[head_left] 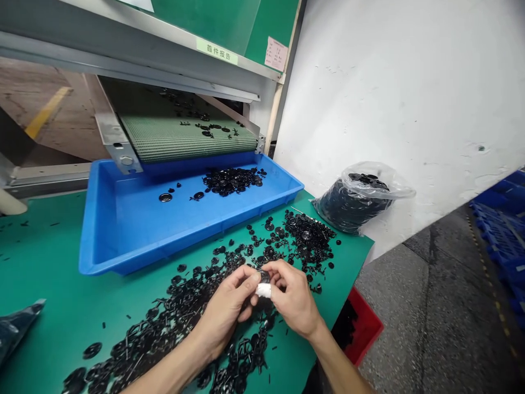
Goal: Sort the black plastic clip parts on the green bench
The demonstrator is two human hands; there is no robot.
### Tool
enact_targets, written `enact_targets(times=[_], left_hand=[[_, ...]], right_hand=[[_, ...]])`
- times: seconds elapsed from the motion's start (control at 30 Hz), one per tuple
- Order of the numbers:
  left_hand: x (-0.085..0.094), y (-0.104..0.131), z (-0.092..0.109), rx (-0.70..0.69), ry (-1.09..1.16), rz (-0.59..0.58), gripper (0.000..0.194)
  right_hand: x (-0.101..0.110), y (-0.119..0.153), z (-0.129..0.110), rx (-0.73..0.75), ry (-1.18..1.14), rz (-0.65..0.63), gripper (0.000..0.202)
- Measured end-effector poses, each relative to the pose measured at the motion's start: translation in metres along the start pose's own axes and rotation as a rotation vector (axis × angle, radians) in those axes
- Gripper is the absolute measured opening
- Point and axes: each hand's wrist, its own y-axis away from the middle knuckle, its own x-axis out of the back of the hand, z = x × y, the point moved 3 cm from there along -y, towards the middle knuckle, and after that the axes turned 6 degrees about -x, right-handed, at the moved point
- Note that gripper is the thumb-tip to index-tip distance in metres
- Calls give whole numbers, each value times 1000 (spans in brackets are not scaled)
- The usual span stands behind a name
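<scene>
My left hand (229, 301) and my right hand (293, 298) meet over the green table (45, 273). Between their fingertips is a small round black part (264, 277), which both hands grip. White tape or a wrap (263, 290) covers a fingertip of my right hand. Under and around both hands lies a long spread of loose black plastic parts (172, 317), round discs and thin pieces. A denser heap of small black parts (307, 241) sits beyond my right hand.
Behind stands a blue tray (164, 246) holding black parts, below a green conveyor belt (164, 131). A clear bag of black discs (353, 202) leans at the right wall. A red bin (369, 328) is below the table's right edge. Another bag (16, 328) lies at left.
</scene>
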Motion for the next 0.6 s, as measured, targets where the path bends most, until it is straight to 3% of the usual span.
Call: enact_targets(times=[0.1, 0.23, 0.4, 0.5, 0.6], left_hand=[[0, 1, 1, 21, -63, -18, 31], [-1, 3, 6, -69, -216, -63, 38], [-4, 6, 4, -44, -157, -36, 38], [-4, 5, 2, -12, -89, -14, 36], [-2, 1, 5, -27, -34, 23, 33]], right_hand=[[2, -2, 0, -32, 1, -65, 24], [2, -2, -1, -95, -67, -186, 23], [-2, -1, 0, -90, -83, -110, 14], [1, -15, 1, -71, 58, -192, 20], [13, -49, 3, -23, 383, -254, 33]])
